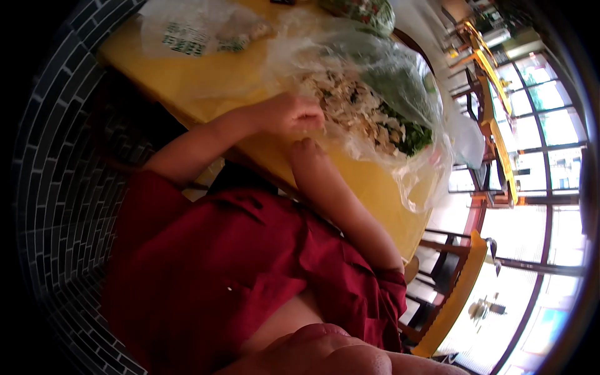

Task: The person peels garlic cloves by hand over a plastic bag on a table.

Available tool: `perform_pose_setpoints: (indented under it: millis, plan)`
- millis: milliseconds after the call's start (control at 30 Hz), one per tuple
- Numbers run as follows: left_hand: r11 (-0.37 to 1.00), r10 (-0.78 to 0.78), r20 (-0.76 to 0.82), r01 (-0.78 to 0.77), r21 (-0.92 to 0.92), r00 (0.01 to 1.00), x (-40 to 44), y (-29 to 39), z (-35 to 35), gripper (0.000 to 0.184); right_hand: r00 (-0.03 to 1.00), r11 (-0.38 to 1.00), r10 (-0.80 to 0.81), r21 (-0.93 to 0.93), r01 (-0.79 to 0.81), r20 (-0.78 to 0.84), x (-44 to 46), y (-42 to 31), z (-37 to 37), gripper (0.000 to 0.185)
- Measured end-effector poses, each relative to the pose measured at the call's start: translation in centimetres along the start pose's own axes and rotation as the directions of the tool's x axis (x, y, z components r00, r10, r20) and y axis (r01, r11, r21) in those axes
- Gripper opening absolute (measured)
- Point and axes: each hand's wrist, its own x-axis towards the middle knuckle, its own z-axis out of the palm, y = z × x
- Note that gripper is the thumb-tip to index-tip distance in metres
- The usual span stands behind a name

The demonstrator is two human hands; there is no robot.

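My left hand is closed, its fingers curled in, above the near part of the yellow table. My right hand is just below it, also closed, with its fingertips mostly turned out of sight. Whatever they pinch is too small or hidden to name. Beside both hands lies a spread-out clear plastic bag. On it is a loose heap of pale, thin, torn pieces, with dark green leaves along its right side.
A yellow-covered table stretches before me. At its back left lies a white plastic bag with green print. A wrapped bundle of greens sits at the far edge. Chairs and windows are on the right, a dark brick wall on the left.
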Motion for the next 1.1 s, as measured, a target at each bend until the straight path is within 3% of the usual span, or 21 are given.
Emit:
perform_pose_setpoints:
  millis: [67,167,300,400,433,467,533,600,700,733,767,800,833,900,1000,1100]
  plan:
    - [0.999,-0.027,0.067,0.025,0.024,0.997,-0.4,-0.2,-0.2,0.017,0.999,0.999,-0.011,-0.035,0.013,0.039,0.0,0.1,-0.2,0.007]
    - [0.999,-0.022,0.129,0.017,0.042,0.991,-1.8,-0.8,-0.6,0.02,0.998,0.963,0.055,0.267,-0.044,-0.034,-0.8,0.4,0.1,0.009]
    - [0.996,-0.084,0.136,0.085,-0.007,0.987,-3.7,1.4,-2.5,0.018,0.988,0.837,0.013,0.542,0.075,-0.157,-2.6,1.4,-2.5,0.004]
    - [0.989,0.139,-0.043,-0.141,-0.039,0.989,-4.7,5.6,-6.3,0.015,0.945,0.815,0.137,0.575,0.063,-0.297,-3.3,3.8,-5.7,0.011]
    - [0.988,0.157,-0.201,-0.154,0.031,0.967,-5.2,6.5,-8.2,0.015,0.924,0.836,0.202,0.549,0.01,-0.326,-3.2,5.1,-6.4,0.008]
    - [0.983,0.179,-0.352,-0.154,0.098,0.919,-5.7,7.0,-10.0,0.015,0.861,0.92,0.224,0.391,-0.032,-0.457,-2.9,6.7,-6.1,0.006]
    - [0.994,0.04,-0.714,-0.102,-0.044,0.699,-6.3,6.1,-13.5,0.014,0.822,0.863,0.42,0.45,-0.23,-0.384,-2.4,9.2,-6.4,0.006]
    - [0.908,0.179,-0.821,0.231,0.35,0.543,-7.3,2.1,-18.8,0.023,0.799,0.873,0.429,0.42,-0.247,-0.422,-2.3,12.0,-4.9,0.011]
    - [0.711,-0.269,-0.853,0.689,0.138,0.448,-8.5,-4.7,-22.2,0.035,0.75,0.931,0.343,0.312,-0.191,-0.565,-2.3,13.3,-3.1,0.018]
    - [0.805,-0.536,-0.733,0.516,-0.294,0.418,-8.8,-5.7,-21.4,0.039,0.75,0.948,0.293,0.282,-0.147,-0.593,-2.4,13.3,-3.0,0.02]
    - [0.673,-0.719,-0.513,0.284,-0.683,0.47,-9.0,-6.4,-20.3,0.043,0.746,0.962,0.244,0.252,-0.105,-0.619,-2.6,13.1,-2.7,0.022]
    - [0.819,-0.573,-0.493,0.487,-0.304,0.655,-8.5,-6.9,-18.7,0.044,0.739,0.973,0.198,0.224,-0.065,-0.645,-2.7,12.9,-2.5,0.025]
    - [0.831,-0.459,-0.363,0.536,0.146,0.811,-7.4,-6.6,-17.0,0.044,0.744,0.973,0.191,0.222,-0.058,-0.64,-2.9,12.6,-2.4,0.026]
    - [0.77,-0.621,-0.143,0.634,0.075,0.771,-4.4,-2.9,-13.8,0.046,0.756,0.964,0.202,0.261,-0.043,-0.622,-3.1,12.1,-2.5,0.026]
    - [0.735,-0.5,-0.268,0.567,0.372,0.824,-3.1,-3.3,-9.6,0.042,0.771,0.959,0.198,0.282,-0.026,-0.605,-3.1,11.9,-2.3,0.025]
    - [0.777,-0.393,-0.354,0.513,0.365,0.848,-2.5,-4.7,-9.0,0.037,0.779,0.965,0.165,0.263,0.001,-0.606,-3.2,11.8,-2.2,0.024]
